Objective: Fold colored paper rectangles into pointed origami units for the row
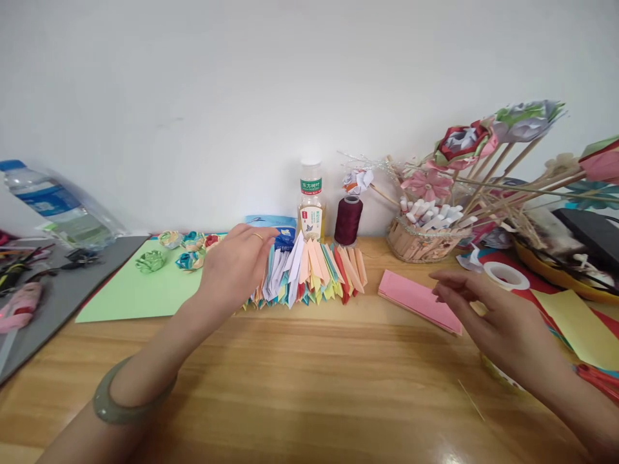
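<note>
A row of folded paper pieces (pixel 309 270) in white, orange, yellow and red lies across the middle of the wooden table (pixel 290 386). My left hand (pixel 238 261) is over the row's left end, its fingers bent down; whatever its fingertips touch is hidden behind the hand. My right hand (pixel 474 303) hovers beside the right end of a stack of pink paper strips (pixel 416 299), thumb and fingers slightly apart, with nothing visible between them. A green sheet (pixel 140 296) on the left carries several folded paper flowers (pixel 151 260).
Behind the row stand a drink bottle (pixel 311 200) and a dark red thread spool (pixel 348 220). A basket (pixel 425 241) of paper rolls and stick flowers is at the back right, near a tape roll (pixel 506 276). A water bottle (pixel 55 203) leans at the left.
</note>
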Motion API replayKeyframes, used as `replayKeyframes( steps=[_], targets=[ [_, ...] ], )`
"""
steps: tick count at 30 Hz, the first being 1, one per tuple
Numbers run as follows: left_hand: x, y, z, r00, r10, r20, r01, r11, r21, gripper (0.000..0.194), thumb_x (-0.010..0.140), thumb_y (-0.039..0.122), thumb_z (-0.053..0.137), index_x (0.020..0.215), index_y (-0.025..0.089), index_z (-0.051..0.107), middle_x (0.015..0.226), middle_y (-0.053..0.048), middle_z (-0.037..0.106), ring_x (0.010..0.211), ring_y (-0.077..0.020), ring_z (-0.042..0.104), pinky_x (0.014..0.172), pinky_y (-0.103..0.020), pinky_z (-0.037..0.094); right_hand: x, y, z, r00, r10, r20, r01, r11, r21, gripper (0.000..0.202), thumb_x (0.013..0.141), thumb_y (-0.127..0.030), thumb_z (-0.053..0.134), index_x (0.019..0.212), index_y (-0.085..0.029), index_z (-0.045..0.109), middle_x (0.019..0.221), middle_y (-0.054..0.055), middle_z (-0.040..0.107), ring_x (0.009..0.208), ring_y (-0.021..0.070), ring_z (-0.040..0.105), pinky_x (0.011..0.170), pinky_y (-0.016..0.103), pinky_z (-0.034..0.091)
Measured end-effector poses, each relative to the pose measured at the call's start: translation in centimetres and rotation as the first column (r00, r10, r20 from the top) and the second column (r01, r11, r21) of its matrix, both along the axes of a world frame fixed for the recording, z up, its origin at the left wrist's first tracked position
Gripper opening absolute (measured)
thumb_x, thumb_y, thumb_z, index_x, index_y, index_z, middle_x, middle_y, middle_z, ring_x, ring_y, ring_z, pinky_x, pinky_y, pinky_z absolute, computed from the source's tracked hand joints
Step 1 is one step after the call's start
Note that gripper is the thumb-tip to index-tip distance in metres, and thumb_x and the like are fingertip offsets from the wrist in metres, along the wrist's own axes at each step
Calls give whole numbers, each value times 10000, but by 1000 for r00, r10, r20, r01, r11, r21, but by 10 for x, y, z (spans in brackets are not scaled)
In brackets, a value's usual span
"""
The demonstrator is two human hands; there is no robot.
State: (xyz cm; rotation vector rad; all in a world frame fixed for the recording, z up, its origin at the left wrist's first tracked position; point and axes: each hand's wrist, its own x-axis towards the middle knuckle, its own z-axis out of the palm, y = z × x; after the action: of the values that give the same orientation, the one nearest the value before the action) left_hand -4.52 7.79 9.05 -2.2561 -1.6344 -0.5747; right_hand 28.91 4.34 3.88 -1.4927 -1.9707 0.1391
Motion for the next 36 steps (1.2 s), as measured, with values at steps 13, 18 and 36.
replayKeyframes(
  steps=[13,18,36],
  targets=[
    [5,-4,-13,930,-269,-252,181,929,-323,347,933,366,465,1173,140,571,1183,-96,625,1237,-308,425,1011,-556,282,21,12,-25,840,204,503,-162,979,-127,398,836,-376,496,1150,-145,577,1165,157,621,993,313,613,797,463,502],
    [11,-10,-15,892,-375,-254,315,917,-245,305,931,340,473,1159,172,584,1203,-71,615,1222,-283,441,1021,-485,298,16,8,-22,845,171,507,-134,985,-109,332,906,-266,344,1109,-177,590,1121,125,653,907,271,656,704,390,525],
    [25,-15,-28,833,-365,-415,262,922,-284,635,795,261,655,1360,191,374,1473,-135,275,1354,-358,221,1029,-614,241,4,6,-14,908,25,418,-31,999,7,387,925,-364,323,905,-221,682,873,48,736,671,233,684,492,313,460]
  ],
)
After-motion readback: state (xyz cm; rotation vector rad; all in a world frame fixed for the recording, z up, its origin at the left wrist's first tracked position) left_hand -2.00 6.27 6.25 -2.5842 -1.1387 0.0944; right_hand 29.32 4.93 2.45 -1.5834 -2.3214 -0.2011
